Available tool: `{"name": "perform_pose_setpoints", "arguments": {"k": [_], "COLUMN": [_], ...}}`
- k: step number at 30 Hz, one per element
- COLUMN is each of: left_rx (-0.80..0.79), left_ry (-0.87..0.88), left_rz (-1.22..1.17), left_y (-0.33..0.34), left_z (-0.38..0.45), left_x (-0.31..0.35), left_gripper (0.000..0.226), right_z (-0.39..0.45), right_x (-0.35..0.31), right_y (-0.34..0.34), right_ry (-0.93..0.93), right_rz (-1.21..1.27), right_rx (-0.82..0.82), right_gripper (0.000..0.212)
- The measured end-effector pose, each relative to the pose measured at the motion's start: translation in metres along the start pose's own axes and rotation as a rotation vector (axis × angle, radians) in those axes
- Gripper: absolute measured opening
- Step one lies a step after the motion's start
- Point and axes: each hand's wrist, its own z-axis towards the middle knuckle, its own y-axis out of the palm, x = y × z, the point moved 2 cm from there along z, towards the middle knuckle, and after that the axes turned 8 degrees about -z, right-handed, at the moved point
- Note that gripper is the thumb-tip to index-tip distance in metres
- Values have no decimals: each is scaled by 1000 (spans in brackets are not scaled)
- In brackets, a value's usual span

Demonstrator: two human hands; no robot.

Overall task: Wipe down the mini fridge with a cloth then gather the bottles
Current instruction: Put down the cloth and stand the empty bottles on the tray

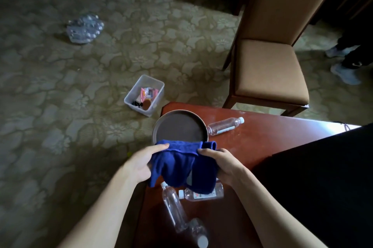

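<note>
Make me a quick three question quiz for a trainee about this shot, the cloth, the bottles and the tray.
1. True or false: both hands grip the blue cloth.
2. How many bottles lying on the wooden top can be made out?
A) one B) two C) four
3. Fill in: the round tray holds ____ bottles.

Key
1. True. The left hand and right hand each hold an end.
2. C. One bottle lies beside the tray, and three lie nearer the person.
3. No.
</note>
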Motion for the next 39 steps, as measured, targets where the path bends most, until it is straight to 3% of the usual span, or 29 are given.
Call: {"name": "perform_pose_setpoints", "arguments": {"k": [2, 8, 13, 18, 21, 26, 31, 39], "left_rx": [-48, -177, -161, -100, -116, -219, -184, -186], "left_ry": [26, 112, 177, 175, 180, 222, 330, 359], "left_rz": [27, 120, 253, 229, 293, 329, 535, 225], "left_y": [-3, 6, 6, -3, -4, -2, 1, 0], "left_z": [2, -1, -9, -7, -11, -19, -21, -26], "left_x": [-1, 3, 11, 4, 1, 0, 6, -3], "left_gripper": [42, 33, 27, 34, 24, 67, 71, 45], "right_z": [1, -4, -10, -19, -21, -25, -31, -42], "right_x": [-5, -8, 0, 10, 17, 8, -3, -5], "right_y": [1, 11, 13, 17, 10, 3, 5, -4], "right_ry": [23, 49, -111, -28, 4, -63, -170, -224], "right_rz": [19, 190, 130, -43, -120, -78, -216, 7], "right_rx": [88, 64, 69, -79, -37, 54, -14, -134], "right_gripper": [34, 32, 25, 28, 36, 19, 18, 27]}}
